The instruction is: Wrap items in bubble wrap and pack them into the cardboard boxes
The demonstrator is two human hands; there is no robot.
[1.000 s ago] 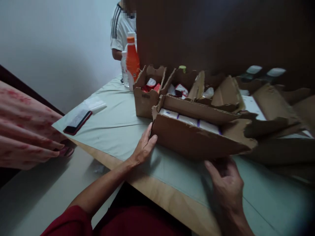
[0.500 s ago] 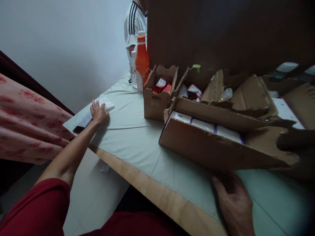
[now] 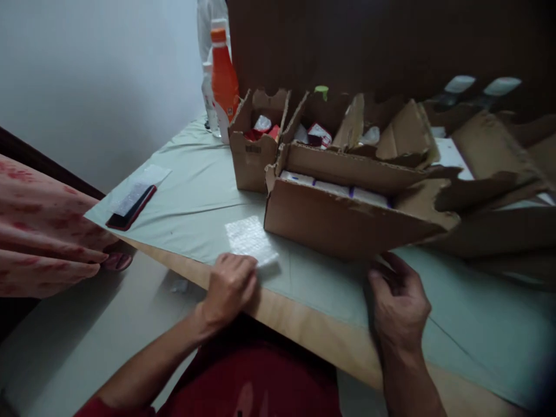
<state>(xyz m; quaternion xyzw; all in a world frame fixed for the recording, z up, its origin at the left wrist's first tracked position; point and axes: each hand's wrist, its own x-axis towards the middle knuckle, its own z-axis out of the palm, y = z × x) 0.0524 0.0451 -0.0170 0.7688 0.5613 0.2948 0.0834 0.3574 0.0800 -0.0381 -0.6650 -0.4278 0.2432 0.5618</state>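
Observation:
My left hand [image 3: 231,286] is closed at the near table edge, gripping one end of a clear bubble wrap bag [image 3: 251,238] that stretches out over the green cloth. My right hand [image 3: 399,301] rests by the table's near side, just in front of a long cardboard box [image 3: 321,214]. Its thumb and fingers are apart and curved, with shadow between them; I make out nothing held there. White packs with purple bands [image 3: 332,188] lie in a row inside that box. Another piece of bubble wrap [image 3: 141,188] lies partly over a dark phone [image 3: 130,213] at the far left.
Several open cardboard bins [image 3: 256,162] stand along the back, some with red and clear packets. An orange bottle [image 3: 223,81] and a clear bottle [image 3: 209,98] stand behind them at left. Red-flowered curtain [image 3: 39,231] hangs left. A person's pale sleeve [image 3: 204,29] shows at the back.
My left hand has drawn back from the far left corner toward me, bringing a bubble wrap bag and uncovering the phone. My right hand stays beside the long box. The view has shifted.

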